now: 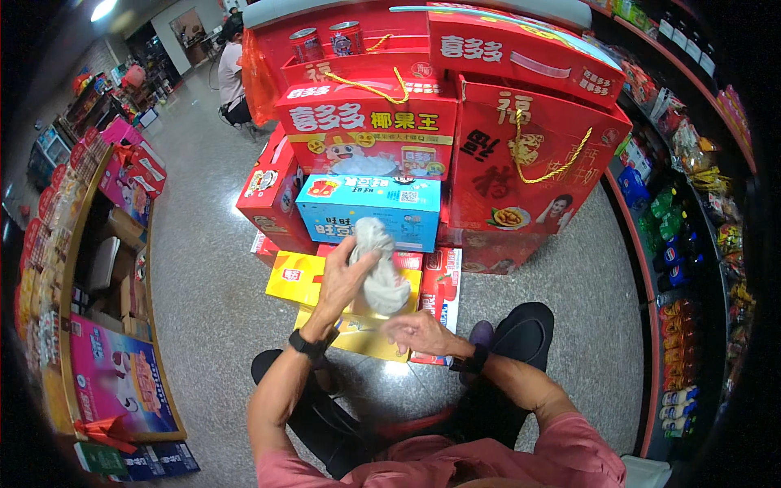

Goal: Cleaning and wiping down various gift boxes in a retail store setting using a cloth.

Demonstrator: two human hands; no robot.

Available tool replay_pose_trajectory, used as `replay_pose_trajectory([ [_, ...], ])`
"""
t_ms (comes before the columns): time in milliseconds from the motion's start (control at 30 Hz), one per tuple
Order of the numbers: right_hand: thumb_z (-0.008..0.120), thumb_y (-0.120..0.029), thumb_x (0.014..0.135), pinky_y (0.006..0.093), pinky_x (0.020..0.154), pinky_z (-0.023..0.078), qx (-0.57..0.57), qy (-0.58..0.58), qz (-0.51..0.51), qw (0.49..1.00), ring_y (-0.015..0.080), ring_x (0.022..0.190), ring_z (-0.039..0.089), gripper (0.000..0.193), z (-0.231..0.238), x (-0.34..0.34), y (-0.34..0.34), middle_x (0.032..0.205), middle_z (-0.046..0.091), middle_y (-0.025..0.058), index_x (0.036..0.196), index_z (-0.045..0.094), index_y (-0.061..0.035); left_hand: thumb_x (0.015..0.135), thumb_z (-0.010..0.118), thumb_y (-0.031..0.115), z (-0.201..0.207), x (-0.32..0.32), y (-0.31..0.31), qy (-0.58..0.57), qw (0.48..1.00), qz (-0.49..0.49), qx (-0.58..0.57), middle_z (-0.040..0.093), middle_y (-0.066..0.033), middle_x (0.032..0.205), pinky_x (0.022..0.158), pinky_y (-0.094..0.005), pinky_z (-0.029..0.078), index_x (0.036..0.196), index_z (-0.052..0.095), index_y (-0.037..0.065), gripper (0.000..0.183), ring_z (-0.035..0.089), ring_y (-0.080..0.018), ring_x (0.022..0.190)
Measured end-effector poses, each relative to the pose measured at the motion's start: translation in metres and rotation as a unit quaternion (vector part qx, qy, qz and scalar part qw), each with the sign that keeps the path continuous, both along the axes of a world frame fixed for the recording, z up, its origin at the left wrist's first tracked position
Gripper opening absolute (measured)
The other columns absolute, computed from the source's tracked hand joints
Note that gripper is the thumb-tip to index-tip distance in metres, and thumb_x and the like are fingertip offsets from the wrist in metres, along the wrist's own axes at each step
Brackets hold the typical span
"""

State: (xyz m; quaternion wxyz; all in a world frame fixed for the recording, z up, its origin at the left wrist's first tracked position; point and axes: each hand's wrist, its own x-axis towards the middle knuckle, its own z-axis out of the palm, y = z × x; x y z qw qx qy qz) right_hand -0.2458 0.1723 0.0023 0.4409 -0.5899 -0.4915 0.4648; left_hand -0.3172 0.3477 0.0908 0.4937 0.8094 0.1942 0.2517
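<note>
My left hand (346,281) is closed on a crumpled whitish-grey cloth (384,285), raised over the low stack of boxes. Slightly smeared, my right hand (421,332) hovers below the cloth with loosely bent fingers apart and nothing visible in them. Beneath both hands lie yellow boxes (358,337), partly covered by the hands and cloth. A red and white box (439,297) sits just to their right. Behind the cloth a light-blue carton (370,207) stands against the pile, and a red carton (370,130) rests on top of it.
A large red gift box (521,171) with a yellow cord handle stands at the right of the pile. Two cans (325,41) are at the back. Shelves of packaged goods (683,244) line the right; a display rack (106,268) is on the left. A person (232,69) sits far off.
</note>
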Motion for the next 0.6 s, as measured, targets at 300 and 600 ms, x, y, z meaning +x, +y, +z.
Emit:
replay_pose_trajectory([
  [300, 0.044, -0.048, 0.091, 0.0219, 0.064, 0.047, 0.135, 0.192, -0.182, 0.955, 0.0095, 0.081, 0.054, 0.056, -0.007, 0.021, 0.006, 0.094, 0.055, 0.0065, 0.123, 0.042, -0.0022, 0.081, 0.06, 0.012, -0.023, -0.034, -0.027, 0.04, 0.982, -0.007, -0.185, 0.062, -0.0074, 0.095, 0.071, -0.0254, 0.047, 0.11, 0.053, -0.003, 0.033, 0.058, -0.0113, 0.082],
  [600, 0.047, -0.016, 0.092, 0.0278, 0.082, 0.045, 0.166, 0.149, -0.265, 0.938, 0.0117, 0.095, 0.054, 0.036, -0.008, 0.019, 0.004, 0.104, 0.057, 0.0072, 0.123, 0.043, 0.0017, 0.081, 0.051, 0.005, -0.045, -0.027, -0.048, 0.081, 0.984, -0.064, -0.145, 0.058, -0.0049, 0.087, 0.053, -0.0225, 0.045, 0.112, 0.049, -0.002, 0.032, 0.054, -0.0096, 0.065],
])
